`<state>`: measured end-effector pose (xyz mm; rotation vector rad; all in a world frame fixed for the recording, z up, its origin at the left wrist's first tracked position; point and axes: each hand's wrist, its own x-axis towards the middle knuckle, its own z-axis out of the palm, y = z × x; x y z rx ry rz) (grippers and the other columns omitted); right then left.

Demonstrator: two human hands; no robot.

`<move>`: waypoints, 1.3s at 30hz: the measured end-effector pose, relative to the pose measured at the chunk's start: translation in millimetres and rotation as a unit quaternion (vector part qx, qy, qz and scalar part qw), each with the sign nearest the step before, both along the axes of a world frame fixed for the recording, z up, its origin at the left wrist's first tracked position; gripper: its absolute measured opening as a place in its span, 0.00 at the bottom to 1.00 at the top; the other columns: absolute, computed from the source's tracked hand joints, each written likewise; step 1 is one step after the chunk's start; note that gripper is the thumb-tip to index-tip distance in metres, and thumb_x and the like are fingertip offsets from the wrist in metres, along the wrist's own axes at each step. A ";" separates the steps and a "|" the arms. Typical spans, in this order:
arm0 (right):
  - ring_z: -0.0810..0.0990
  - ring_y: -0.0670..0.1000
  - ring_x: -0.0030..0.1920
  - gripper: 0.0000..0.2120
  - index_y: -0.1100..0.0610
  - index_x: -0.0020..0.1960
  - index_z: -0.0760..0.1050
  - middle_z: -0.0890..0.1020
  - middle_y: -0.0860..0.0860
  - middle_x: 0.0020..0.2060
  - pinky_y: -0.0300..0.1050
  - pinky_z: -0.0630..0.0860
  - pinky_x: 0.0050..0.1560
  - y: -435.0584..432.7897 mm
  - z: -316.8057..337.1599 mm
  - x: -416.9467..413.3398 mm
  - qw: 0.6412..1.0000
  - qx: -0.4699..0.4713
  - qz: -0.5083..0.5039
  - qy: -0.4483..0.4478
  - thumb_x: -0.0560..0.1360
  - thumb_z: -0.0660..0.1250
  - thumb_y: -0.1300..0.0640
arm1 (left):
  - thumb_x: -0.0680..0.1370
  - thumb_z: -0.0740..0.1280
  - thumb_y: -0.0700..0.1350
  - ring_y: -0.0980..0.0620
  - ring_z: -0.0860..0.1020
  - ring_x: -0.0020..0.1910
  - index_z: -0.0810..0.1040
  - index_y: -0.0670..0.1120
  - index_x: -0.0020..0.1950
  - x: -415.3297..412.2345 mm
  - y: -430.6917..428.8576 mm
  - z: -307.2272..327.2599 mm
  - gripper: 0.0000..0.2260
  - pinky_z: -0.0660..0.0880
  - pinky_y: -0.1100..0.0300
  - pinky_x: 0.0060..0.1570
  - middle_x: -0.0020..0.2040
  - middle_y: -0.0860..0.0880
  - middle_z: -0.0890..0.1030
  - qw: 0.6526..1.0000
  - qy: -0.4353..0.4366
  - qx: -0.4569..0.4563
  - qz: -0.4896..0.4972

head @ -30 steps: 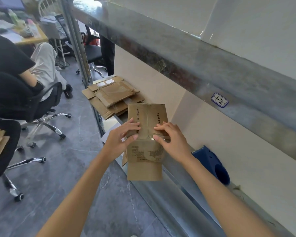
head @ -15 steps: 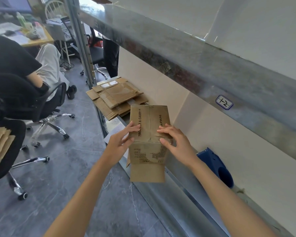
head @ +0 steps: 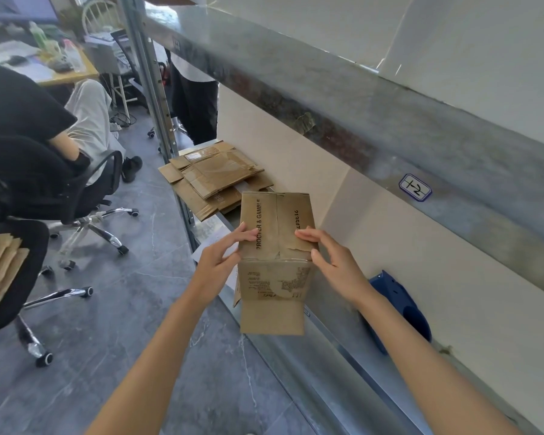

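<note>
Brown corrugated cardboard box (head: 275,246), held from both sides. The left hand (head: 215,265) pinches its left top edge. The right hand (head: 336,265) curls over the right, with fingers pressing the two top flaps down.

The box stands at the front edge of the grey metal shelf (head: 311,365), with one flap hanging past it.

Risk: the seam looks unsealed. If the pressure eases, the flaps may spring up or the box may tip off the edge.

Flattened brown cartons (head: 214,180) lie at the shelf's far end, and a blue plastic tool (head: 396,306) is by the back wall. A black office chair (head: 85,196) stands on the floor.
</note>
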<state>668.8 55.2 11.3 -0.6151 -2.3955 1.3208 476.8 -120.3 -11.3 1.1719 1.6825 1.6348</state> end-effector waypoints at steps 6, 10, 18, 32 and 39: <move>0.63 0.36 0.73 0.19 0.48 0.69 0.72 0.75 0.37 0.66 0.26 0.58 0.69 1.5 0.4 0.9 1.000 -0.001 0.019 0.009 0.83 0.58 0.64 | 0.79 0.58 0.26 0.57 0.64 0.75 0.80 0.43 0.60 -2.3 -3.8 -2.0 0.18 0.68 0.59 0.68 0.67 0.51 0.78 1.000 -0.013 -0.005 0.000; 0.63 0.35 0.72 0.18 0.48 0.69 0.72 0.74 0.36 0.67 0.26 0.59 0.68 1.0 1.4 1.3 1.000 0.009 0.016 0.004 0.83 0.58 0.62 | 0.79 0.58 0.27 0.56 0.64 0.75 0.80 0.43 0.59 -0.2 -1.2 2.0 0.18 0.71 0.64 0.64 0.67 0.51 0.78 1.000 -0.010 -0.006 0.004; 0.70 0.36 0.68 0.26 0.47 0.70 0.68 0.76 0.36 0.66 0.23 0.66 0.59 4.4 11.9 5.7 0.999 -0.032 0.040 -0.015 0.77 0.63 0.68 | 0.77 0.59 0.26 0.57 0.64 0.75 0.80 0.43 0.59 0.0 -4.0 5.4 0.18 0.71 0.69 0.61 0.66 0.51 0.79 1.000 -0.023 -0.013 0.001; 0.61 0.36 0.74 0.27 0.44 0.70 0.70 0.73 0.37 0.69 0.28 0.57 0.71 0.6 0.1 3.4 0.999 0.014 0.050 -0.009 0.80 0.57 0.71 | 0.78 0.60 0.27 0.59 0.66 0.73 0.81 0.44 0.57 0.1 -9.6 -4.4 0.16 0.75 0.64 0.60 0.65 0.53 0.80 0.999 0.010 -0.011 0.033; 0.64 0.37 0.72 0.21 0.46 0.67 0.72 0.77 0.38 0.66 0.30 0.60 0.70 -5.8 -3.6 -0.8 0.999 0.014 0.024 0.022 0.83 0.55 0.66 | 0.79 0.62 0.29 0.59 0.66 0.73 0.81 0.45 0.57 -1.4 -12.6 -11.1 0.15 0.76 0.48 0.62 0.64 0.56 0.80 0.999 0.000 -0.012 0.040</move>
